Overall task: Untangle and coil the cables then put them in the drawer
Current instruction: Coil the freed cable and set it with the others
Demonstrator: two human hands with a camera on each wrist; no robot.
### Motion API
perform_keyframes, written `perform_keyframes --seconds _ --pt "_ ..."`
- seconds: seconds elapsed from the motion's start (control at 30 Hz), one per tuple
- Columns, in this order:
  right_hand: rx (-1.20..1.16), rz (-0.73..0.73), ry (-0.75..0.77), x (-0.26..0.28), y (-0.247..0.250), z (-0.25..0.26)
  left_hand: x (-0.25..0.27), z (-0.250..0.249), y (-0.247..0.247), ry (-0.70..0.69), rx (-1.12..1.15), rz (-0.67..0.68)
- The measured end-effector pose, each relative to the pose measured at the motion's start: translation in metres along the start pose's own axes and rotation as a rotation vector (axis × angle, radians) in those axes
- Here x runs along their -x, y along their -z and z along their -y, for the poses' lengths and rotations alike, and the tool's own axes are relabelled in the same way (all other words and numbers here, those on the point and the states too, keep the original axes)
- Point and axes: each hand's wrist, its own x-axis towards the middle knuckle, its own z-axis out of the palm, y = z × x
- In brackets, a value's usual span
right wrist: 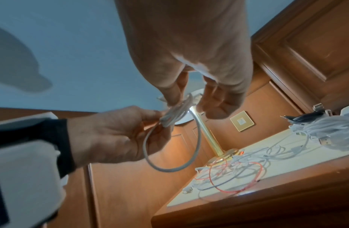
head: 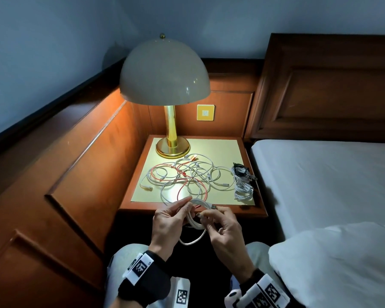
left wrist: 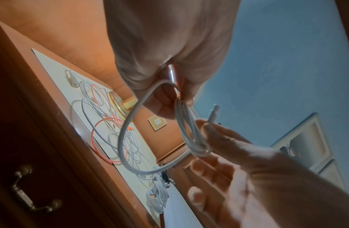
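While in both hands' [head: 167, 221] grip, white cable [head: 195, 218] coil upright, plug [head: 213, 206] rightward

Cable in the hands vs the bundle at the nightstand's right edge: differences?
The white cable in hand is held in the air by the left hand and right hand, with one loose loop hanging; the coiled bundle lies on the nightstand, fully wound, untouched. Both white.

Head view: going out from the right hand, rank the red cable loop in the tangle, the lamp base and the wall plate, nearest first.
From the right hand:
1. Red cable loop, near front edge of the nightstand, in the tangle.
2. Lamp base, back left of the nightstand.
3. Wall plate, on the wood panel behind, right of the lamp stem.
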Motion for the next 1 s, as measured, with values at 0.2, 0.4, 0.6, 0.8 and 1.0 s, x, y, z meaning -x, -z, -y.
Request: perform_keyframes --seconds 0.2,0.4,0.6,0.8,1.0 --pt "-0.037 -0.081 -0.003 -0.021 0.018 0.031 0.005 0.012 0.002 -0.082 -0.247 0.019" --pt "-0.44 -0.143 -0.078 -0.04 0.046 0.056 0.012 0.026 0.004 -0.076 -0.353 0.043" --pt "-0.525 -0.159 -0.142 -0.024 0.053 0.044 0.006 0.026 0.013 -0.006 -0.241 -0.024" --pt "-0.537 -0.152 -0.31 -0.015 0.053 0.015 -0.008 0.014 0.027 0.038 -0.012 -0.117" --pt "-0.33 -0.013 -0.421 -0.03 0.047 -0.004 -0.004 -0.005 0.02 0.007 0.004 -0.016"
